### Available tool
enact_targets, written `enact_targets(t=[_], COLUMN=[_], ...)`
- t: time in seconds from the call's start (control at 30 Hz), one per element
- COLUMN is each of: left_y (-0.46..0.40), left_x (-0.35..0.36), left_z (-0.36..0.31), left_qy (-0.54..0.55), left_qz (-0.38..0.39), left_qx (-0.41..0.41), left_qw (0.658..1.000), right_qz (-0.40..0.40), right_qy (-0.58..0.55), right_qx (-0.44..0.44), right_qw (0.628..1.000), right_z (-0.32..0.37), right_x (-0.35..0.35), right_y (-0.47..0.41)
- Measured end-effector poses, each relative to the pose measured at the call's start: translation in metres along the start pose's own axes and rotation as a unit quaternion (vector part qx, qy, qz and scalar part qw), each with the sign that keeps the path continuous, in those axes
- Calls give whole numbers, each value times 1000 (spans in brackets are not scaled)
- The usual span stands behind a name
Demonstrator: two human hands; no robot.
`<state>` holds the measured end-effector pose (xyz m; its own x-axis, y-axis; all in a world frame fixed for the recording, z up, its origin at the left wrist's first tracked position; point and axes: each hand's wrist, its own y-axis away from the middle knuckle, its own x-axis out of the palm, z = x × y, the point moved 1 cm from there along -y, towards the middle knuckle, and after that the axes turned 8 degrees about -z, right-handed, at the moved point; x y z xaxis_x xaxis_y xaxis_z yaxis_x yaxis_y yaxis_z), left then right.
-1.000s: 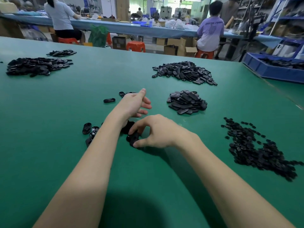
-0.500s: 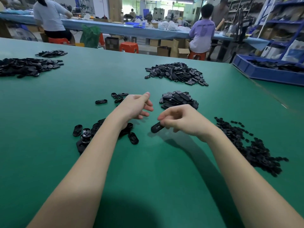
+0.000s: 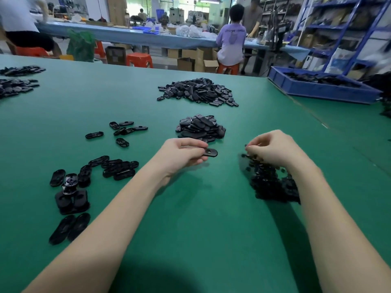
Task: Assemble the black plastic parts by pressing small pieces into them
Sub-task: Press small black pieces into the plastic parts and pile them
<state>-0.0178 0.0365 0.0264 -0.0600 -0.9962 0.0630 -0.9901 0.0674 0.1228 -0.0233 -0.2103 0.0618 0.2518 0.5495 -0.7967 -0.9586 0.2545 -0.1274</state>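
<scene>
My left hand (image 3: 184,154) pinches a flat black oval plastic part (image 3: 210,152) with a round hole, holding it just above the green table (image 3: 201,218). My right hand (image 3: 275,148) hovers over the top of a heap of small black pieces (image 3: 268,182), fingers curled together at the heap; whether a piece sits between the fingertips is hidden. A compact pile of black oval parts (image 3: 201,127) lies just beyond both hands.
A larger pile of parts (image 3: 198,92) lies farther back. Loose oval parts (image 3: 118,168) and a black fixture block (image 3: 72,199) sit at the left. A blue bin (image 3: 321,89) stands at the right edge. People sit at a far bench.
The oval part passed from my right hand to my left hand. My right hand moved right onto the heap of small pieces. The view shifted slightly.
</scene>
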Motion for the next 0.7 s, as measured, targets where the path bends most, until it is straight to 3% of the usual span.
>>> enact_targets(t=[0.1,0.23,0.6,0.7], left_y=[0,1,3,4], left_x=[2,3,2,1], left_z=[2,7,6,5], left_qy=[-6,-5,-6,-5], left_qz=[-7,-7,-9,-10], left_qx=[2,-3,2,7], left_qw=[1000,1000,1000,1000], right_qz=[41,95,69,70], right_qy=[88,121,151,66], right_qx=[-7,-9,-43,-71], right_qw=[995,988,985,993], right_z=[-8,0,1,8], right_x=[-8,-1,9,9], right_y=[-1,2,1,3])
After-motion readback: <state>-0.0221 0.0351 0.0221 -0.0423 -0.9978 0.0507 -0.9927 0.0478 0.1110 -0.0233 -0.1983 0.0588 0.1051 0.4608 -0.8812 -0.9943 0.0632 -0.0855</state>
